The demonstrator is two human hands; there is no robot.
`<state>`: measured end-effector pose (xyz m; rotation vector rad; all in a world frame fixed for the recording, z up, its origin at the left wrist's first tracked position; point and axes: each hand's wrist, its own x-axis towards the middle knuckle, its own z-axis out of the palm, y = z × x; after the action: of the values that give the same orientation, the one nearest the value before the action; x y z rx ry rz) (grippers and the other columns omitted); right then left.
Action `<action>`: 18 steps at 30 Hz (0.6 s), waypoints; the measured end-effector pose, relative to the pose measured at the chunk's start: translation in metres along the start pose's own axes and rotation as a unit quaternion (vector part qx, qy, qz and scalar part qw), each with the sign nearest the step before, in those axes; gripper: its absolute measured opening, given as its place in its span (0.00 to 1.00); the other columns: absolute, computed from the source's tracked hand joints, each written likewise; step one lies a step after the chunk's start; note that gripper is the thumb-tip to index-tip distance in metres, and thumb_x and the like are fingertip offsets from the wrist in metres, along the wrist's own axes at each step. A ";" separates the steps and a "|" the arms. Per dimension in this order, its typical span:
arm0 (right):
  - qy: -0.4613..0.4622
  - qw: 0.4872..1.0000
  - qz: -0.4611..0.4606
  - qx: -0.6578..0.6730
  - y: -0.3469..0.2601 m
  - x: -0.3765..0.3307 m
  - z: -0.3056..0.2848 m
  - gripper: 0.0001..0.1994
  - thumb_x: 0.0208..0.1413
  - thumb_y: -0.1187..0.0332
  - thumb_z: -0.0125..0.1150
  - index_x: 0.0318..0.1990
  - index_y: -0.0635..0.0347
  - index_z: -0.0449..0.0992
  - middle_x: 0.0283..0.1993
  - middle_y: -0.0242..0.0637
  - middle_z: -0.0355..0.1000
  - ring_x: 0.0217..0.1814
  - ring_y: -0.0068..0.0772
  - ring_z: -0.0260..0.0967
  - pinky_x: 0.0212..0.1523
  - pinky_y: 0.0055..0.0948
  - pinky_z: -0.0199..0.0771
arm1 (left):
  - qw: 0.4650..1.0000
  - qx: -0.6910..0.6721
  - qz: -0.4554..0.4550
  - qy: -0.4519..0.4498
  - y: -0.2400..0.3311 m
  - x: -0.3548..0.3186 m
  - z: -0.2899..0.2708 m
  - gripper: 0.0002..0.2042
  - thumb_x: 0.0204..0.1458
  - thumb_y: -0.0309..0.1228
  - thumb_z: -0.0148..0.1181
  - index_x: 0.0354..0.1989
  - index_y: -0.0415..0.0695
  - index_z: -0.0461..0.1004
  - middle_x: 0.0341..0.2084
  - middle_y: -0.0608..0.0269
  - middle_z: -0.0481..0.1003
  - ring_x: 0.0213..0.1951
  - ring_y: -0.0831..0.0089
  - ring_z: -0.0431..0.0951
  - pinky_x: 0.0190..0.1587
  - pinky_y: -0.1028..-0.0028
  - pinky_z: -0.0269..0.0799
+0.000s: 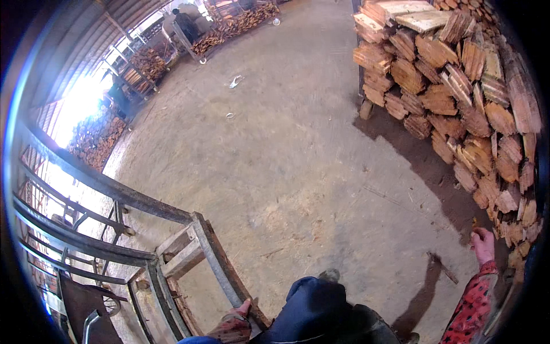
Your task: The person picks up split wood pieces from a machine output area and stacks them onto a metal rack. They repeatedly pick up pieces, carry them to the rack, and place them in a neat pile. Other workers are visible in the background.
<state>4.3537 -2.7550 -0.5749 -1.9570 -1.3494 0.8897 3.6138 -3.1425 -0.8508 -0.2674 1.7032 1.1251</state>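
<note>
At the lower middle, my left hand (243,309) grips the near bar of a metal rack (215,258), thumb lying along its edge; the other fingers are mostly hidden. The rack is a grey frame with crossbars, stretching away to the left. My right hand (483,243), in a red patterned sleeve (470,304), is out to the right beside the bottom of a tall stack of split wood (441,103). Its fingers are loosely bent and somewhat apart, and I see nothing held in them.
Dusty concrete floor (275,149) lies ahead, with a wood stick (444,266) near my right arm and pale scraps (235,81) farther off. More wood stacks (235,26) line the far left, where a person in dark clothes (184,26) stands. A wheelbarrow-like dark cart (86,304) is at lower left.
</note>
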 end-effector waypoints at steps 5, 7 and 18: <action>0.014 0.999 -0.001 0.030 -0.007 -0.024 -0.009 0.14 0.49 0.68 0.53 0.41 0.69 0.71 0.24 0.32 0.68 0.23 0.19 0.63 0.23 0.21 0.63 | 0.995 0.076 0.025 0.056 -0.018 0.050 -0.050 0.28 0.42 0.49 0.63 0.47 0.40 0.69 0.40 0.57 0.73 0.38 0.66 0.74 0.40 0.68 0.72; 0.012 0.999 -0.012 0.033 -0.004 -0.033 -0.013 0.13 0.49 0.68 0.53 0.40 0.69 0.71 0.25 0.32 0.68 0.24 0.19 0.63 0.23 0.21 0.64 | 0.997 0.070 -0.012 0.032 -0.016 0.054 -0.043 0.24 0.47 0.47 0.59 0.48 0.44 0.66 0.42 0.59 0.71 0.39 0.66 0.74 0.39 0.67 0.73; 0.032 0.999 0.026 -0.013 0.000 -0.080 -0.040 0.12 0.47 0.68 0.55 0.35 0.68 0.72 0.24 0.35 0.70 0.23 0.23 0.68 0.22 0.24 0.68 | 0.993 0.091 0.057 0.047 0.029 -0.057 0.024 0.30 0.34 0.51 0.68 0.38 0.37 0.75 0.33 0.54 0.76 0.36 0.65 0.76 0.41 0.65 0.70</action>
<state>4.3649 -2.8348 -0.5354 -2.0313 -1.2866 0.8300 3.6351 -3.1265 -0.7883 -0.1111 1.9106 1.0447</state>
